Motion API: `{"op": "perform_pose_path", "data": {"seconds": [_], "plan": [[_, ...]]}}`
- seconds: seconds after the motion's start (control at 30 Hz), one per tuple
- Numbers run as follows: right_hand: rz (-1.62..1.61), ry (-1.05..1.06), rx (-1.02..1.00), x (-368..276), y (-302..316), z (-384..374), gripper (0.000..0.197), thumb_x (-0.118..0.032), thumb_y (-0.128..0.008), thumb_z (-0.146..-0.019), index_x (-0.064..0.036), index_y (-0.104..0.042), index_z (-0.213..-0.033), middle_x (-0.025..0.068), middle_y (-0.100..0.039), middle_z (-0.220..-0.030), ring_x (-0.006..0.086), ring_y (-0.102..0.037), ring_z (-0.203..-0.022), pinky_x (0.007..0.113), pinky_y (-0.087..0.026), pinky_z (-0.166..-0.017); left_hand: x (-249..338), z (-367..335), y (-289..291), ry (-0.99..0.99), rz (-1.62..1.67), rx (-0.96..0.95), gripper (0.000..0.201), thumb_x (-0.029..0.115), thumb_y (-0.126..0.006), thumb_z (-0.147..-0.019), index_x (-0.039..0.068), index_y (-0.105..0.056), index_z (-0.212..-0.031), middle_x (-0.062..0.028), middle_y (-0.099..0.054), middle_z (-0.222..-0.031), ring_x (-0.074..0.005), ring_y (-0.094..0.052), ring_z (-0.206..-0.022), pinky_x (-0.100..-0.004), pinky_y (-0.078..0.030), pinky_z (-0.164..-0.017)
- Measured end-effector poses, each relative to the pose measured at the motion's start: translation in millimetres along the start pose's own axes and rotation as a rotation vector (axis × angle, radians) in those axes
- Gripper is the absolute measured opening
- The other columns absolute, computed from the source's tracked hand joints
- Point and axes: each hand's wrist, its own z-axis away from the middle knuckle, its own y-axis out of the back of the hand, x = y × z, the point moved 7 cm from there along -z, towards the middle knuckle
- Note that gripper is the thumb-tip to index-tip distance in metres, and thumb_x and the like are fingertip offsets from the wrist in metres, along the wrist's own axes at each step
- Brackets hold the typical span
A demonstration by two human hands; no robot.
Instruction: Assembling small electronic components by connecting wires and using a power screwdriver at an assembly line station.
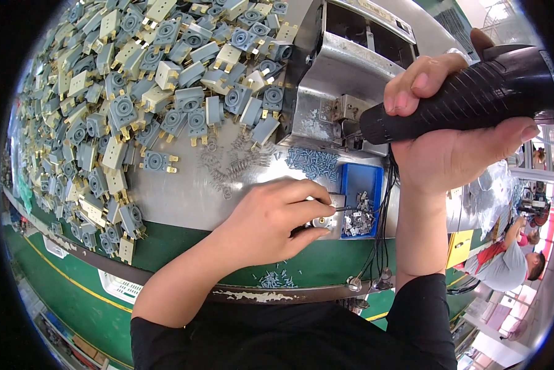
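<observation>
Head: right grip (440,154) wraps black tool (468,102), left grip (271,216) straddles part (321,221).

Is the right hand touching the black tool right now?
Touching: the head view shows the right hand wrapped around the black tool.

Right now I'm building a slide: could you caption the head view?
Right hand grips a black electric screwdriver; left hand curves around a small part beside a blue bin.
</observation>
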Motion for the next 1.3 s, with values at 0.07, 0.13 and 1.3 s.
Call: {"op": "perform_pose_path", "data": {"seconds": [0.07, 0.13, 1.3], "plan": [[-0.061, 0.003, -0.025, 8.7, 6.7, -1.0, 0.108, -0.095, -0.038, -0.087, -0.0065, -0.038, -0.149, 0.0092, -0.058, -0.082, 0.0206, -0.054, -0.060, 0.037, -0.048, -0.055, 0.6, -0.2, -0.1, 0.005, 0.001, -0.008, 0.029, 0.008, -0.086, -0.076, 0.005, -0.076, -0.103, -0.0084, -0.073, -0.109, -0.0284, -0.074, -0.097, -0.0389, -0.061, -0.082], [-0.122, 0.006, -0.051, 10.0, 5.9, -0.1, 0.107, -0.095, -0.038, -0.087, -0.0069, -0.038, -0.148, 0.0094, -0.058, -0.082, 0.0207, -0.054, -0.060, 0.037, -0.048, -0.055, 0.7, 0.4, -0.8, 0.007, 0.003, -0.009, 0.029, 0.007, -0.086, -0.076, 0.005, -0.076, -0.103, -0.0087, -0.073, -0.109, -0.0286, -0.074, -0.097, -0.0390, -0.061, -0.082], [-0.388, 0.019, -0.215, -15.0, 0.0, 101.6, 0.108, -0.090, -0.048, -0.087, -0.0121, -0.032, -0.160, 0.0061, -0.054, -0.081, 0.0169, -0.052, -0.056, 0.033, -0.047, -0.048, -5.5, 9.4, -5.1, 0.015, -0.005, 0.052, 0.024, 0.015, -0.080, -0.082, 0.006, -0.074, -0.102, -0.0056, -0.071, -0.110, -0.0300, -0.071, -0.098, -0.0415, -0.058, -0.083]]}}
